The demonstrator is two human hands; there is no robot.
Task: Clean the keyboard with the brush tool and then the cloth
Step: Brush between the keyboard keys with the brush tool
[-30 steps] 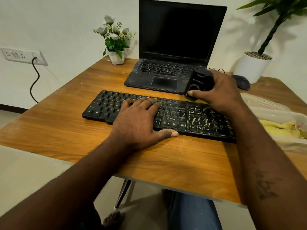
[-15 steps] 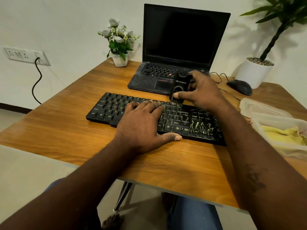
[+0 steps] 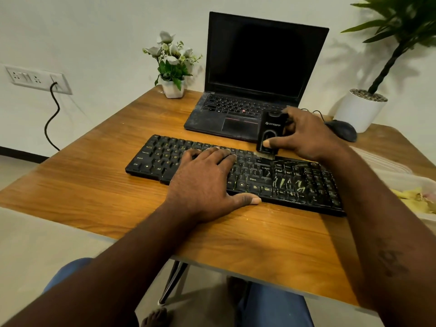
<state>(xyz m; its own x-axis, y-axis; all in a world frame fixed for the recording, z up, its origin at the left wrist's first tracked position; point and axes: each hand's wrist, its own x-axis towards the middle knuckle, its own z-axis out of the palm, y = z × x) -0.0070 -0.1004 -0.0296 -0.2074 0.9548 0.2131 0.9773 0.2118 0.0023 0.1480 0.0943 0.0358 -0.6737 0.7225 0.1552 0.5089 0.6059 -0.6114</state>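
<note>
1. The keyboard (image 3: pixel 283 175) lies across the table (image 3: pixel 94 185); I see a strip of wood between it and the table's near edge, and a broader stretch of wood to its left
2. Just behind the keyboard stands the open laptop (image 3: pixel 254 79), and behind its right end sits a mouse (image 3: pixel 342 129), so I read little room on that side
3. The brush tool (image 3: pixel 270 133) stands upright at the keyboard's far edge, right of its middle, with its bristles touching the top row; the right hand (image 3: pixel 306 135) is clamped round it, thumb on its front
4. The left hand (image 3: pixel 205 185) lies flat on the keyboard's middle keys, fingers straight
5. Right of the keyboard a clear tub (image 3: pixel 398 179) holds the yellow cloth (image 3: pixel 410 197), both blurred
</note>
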